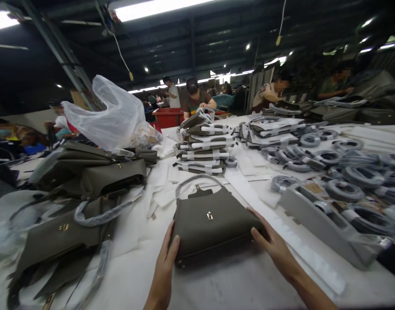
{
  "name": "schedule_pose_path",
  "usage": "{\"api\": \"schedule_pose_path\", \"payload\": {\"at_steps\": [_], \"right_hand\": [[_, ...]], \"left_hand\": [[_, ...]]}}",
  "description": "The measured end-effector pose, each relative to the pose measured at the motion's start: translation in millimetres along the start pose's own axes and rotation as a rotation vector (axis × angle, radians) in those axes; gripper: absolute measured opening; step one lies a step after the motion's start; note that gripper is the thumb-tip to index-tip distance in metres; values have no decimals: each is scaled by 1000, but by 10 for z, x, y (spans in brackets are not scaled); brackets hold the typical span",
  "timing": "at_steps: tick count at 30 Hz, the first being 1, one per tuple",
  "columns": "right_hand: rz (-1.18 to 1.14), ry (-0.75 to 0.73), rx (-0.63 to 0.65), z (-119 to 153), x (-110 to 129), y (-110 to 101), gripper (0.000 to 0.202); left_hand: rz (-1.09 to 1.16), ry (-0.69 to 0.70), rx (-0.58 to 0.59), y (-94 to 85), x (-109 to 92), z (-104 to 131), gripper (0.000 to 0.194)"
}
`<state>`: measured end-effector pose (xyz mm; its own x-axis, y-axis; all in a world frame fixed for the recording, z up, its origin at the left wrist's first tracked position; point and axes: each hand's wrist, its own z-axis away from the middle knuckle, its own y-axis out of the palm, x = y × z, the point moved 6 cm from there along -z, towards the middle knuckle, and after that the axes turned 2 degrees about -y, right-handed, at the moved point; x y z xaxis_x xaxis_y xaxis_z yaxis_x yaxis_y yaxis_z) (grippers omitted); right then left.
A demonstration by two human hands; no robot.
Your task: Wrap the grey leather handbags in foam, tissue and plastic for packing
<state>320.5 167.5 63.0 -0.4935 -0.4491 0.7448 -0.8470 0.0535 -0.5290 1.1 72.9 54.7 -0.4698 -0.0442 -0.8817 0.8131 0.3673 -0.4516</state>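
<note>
Between my two hands is a dark olive handbag (213, 224) with a small gold clasp on its front. Its wrapped handle (197, 180) arches at the far side, and a short tab stands up beside it. My left hand (166, 256) grips the bag's left end, thumb on the front face. On the right end, my right hand (268, 237) closes around the lower corner with its thumb toward the front. The bag is tipped back, its bottom edge facing me just over the white table (223, 286).
Olive handbags (65, 228) lie heaped at left below a clear plastic bag (103, 114). Flat wrapped bags (205, 153) are stacked ahead. At right are coiled wrapped straps (344, 189) and a grey tape dispenser (326, 224). A person (197, 99) works across the table.
</note>
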Motion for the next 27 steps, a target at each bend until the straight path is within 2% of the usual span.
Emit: {"api": "schedule_pose_path", "payload": {"at_steps": [3, 5, 7, 9, 11, 13, 15, 17, 22, 24, 27], "right_hand": [[148, 25, 49, 80, 106, -151, 53], [315, -3, 54, 175, 184, -282, 56], [469, -122, 51, 235, 311, -355, 64], [549, -281, 135, 223, 462, -297, 71], [568, -403, 325, 145, 584, -136, 75], [569, -472, 505, 38, 657, 26, 80], [568, -509, 593, -64, 684, 133, 87], [566, -547, 605, -114, 665, 199, 88], [589, -722, 503, 71, 461, 336, 62], [585, -768, 446, 206, 343, 398, 66], [543, -783, 391, 378, 189, 461, 67]], "left_hand": [[24, -82, 39, -52, -66, -27, 50], [-115, -52, 27, -120, -155, 2, 49], [-353, 108, -24, -178, -337, 37, 51], [-558, 379, 25, -111, -593, 77, 58], [-674, 626, 215, 70, -793, 117, 66], [-751, 752, 415, 259, -873, 127, 82], [-829, 776, 507, 397, -845, 90, 94], [-893, 776, 526, 493, -741, 49, 95], [-939, 842, 477, 593, -416, 117, 63], [-937, 853, 451, 604, -332, 190, 58], [-909, 809, 475, 637, -270, 289, 57]]}}
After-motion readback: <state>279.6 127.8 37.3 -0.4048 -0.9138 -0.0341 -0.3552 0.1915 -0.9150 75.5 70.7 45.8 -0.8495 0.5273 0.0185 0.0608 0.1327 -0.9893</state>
